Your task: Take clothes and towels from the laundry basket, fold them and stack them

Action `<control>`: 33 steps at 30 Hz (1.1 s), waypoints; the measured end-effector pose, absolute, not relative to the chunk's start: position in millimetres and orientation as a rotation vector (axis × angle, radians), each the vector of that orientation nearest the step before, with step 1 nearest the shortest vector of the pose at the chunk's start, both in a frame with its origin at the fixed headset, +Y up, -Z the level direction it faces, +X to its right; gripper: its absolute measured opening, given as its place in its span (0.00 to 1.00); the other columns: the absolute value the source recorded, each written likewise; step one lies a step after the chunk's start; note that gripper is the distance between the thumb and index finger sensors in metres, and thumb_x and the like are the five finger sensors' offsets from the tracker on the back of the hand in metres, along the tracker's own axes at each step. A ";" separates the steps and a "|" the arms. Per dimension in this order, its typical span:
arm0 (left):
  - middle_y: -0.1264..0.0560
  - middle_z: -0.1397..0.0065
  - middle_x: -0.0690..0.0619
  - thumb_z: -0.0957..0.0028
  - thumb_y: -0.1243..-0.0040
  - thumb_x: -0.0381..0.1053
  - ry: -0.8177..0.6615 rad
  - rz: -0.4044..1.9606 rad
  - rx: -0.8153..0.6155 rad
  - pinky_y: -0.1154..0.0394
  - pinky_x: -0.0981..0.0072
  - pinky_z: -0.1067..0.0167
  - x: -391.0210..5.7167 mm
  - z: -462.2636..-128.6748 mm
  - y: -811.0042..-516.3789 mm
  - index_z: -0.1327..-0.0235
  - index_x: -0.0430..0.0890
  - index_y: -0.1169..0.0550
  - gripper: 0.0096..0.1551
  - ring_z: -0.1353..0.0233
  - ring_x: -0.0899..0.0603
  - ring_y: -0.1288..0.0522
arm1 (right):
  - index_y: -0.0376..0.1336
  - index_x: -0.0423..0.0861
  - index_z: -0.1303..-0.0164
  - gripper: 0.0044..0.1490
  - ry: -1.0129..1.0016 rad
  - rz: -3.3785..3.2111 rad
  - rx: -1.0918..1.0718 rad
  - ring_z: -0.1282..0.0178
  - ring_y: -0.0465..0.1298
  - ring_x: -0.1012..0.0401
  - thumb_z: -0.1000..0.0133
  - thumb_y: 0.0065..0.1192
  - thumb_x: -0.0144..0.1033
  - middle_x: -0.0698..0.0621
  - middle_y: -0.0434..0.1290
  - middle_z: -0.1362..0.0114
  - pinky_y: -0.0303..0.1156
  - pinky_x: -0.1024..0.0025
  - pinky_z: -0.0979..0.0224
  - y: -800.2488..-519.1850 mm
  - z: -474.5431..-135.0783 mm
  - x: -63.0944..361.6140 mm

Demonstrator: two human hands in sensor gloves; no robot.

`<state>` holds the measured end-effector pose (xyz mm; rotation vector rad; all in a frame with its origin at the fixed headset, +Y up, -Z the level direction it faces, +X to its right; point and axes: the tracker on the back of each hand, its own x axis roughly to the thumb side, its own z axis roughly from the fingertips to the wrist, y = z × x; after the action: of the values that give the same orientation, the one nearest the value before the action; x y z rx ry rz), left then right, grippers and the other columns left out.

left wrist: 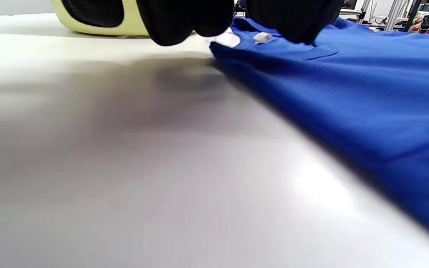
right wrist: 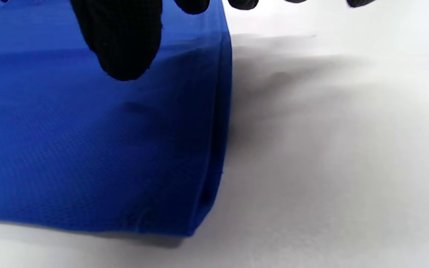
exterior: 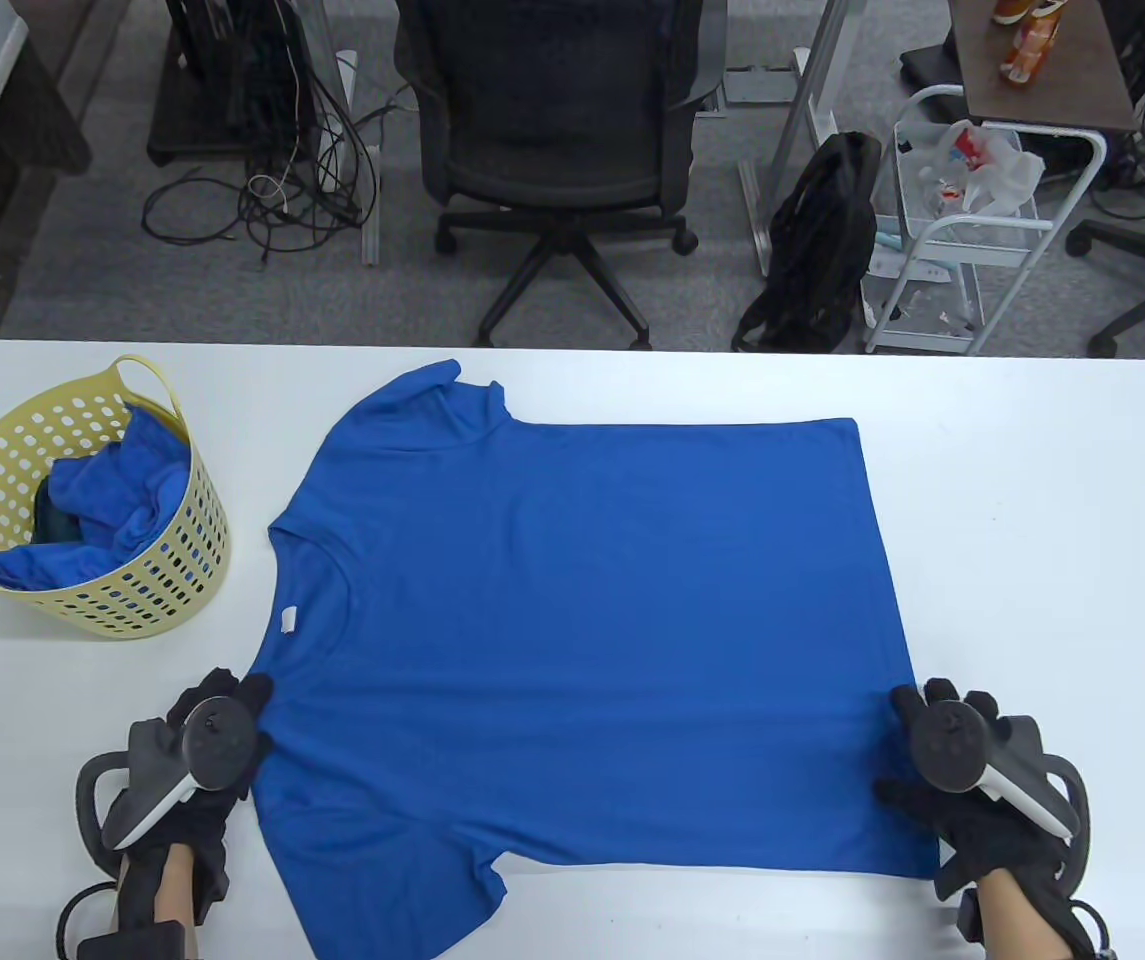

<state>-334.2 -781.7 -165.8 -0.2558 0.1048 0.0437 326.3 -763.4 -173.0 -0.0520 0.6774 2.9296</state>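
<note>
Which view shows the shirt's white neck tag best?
Table view: the neck tag sits inside the collar of the flat t-shirt. Left wrist view shows it small and blurred under the fingers; right wrist view shows only the hem.

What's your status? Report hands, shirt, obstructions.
Left hand at shirt's shoulder, right hand at hem corner; grips unclear. Blue T-shirt spread flat. Basket alongside, nothing blocking.

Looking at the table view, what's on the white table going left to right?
yellow laundry basket → left hand → blue T-shirt → right hand
</note>
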 end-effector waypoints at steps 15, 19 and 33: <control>0.35 0.12 0.51 0.42 0.41 0.58 0.142 0.001 -0.244 0.36 0.30 0.25 -330.9 -170.9 -789.1 0.23 0.63 0.32 0.31 0.15 0.38 0.34 | 0.61 0.52 0.21 0.32 0.343 3.006 -0.140 0.14 0.57 0.37 0.38 0.64 0.40 0.40 0.58 0.11 0.51 0.25 0.22 -776.7 -176.1 335.4; 0.33 0.15 0.52 0.43 0.40 0.59 0.179 -0.032 -0.216 0.35 0.30 0.26 -325.9 -173.9 -788.6 0.26 0.61 0.30 0.30 0.17 0.39 0.32 | 0.64 0.52 0.26 0.30 0.247 3.065 -0.156 0.16 0.61 0.39 0.40 0.66 0.41 0.42 0.62 0.13 0.53 0.25 0.23 -777.7 -178.5 331.7; 0.35 0.17 0.53 0.43 0.41 0.57 0.144 -0.067 -0.295 0.37 0.27 0.25 -326.5 -182.7 -790.4 0.30 0.66 0.32 0.27 0.18 0.39 0.34 | 0.64 0.49 0.31 0.24 0.205 3.068 -0.091 0.14 0.61 0.41 0.39 0.63 0.32 0.44 0.60 0.13 0.55 0.25 0.21 -780.1 -183.8 333.3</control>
<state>-326.5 -790.4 -182.7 -0.2945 0.1442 -0.0672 333.3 -780.1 -183.8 -0.0913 0.2045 3.0682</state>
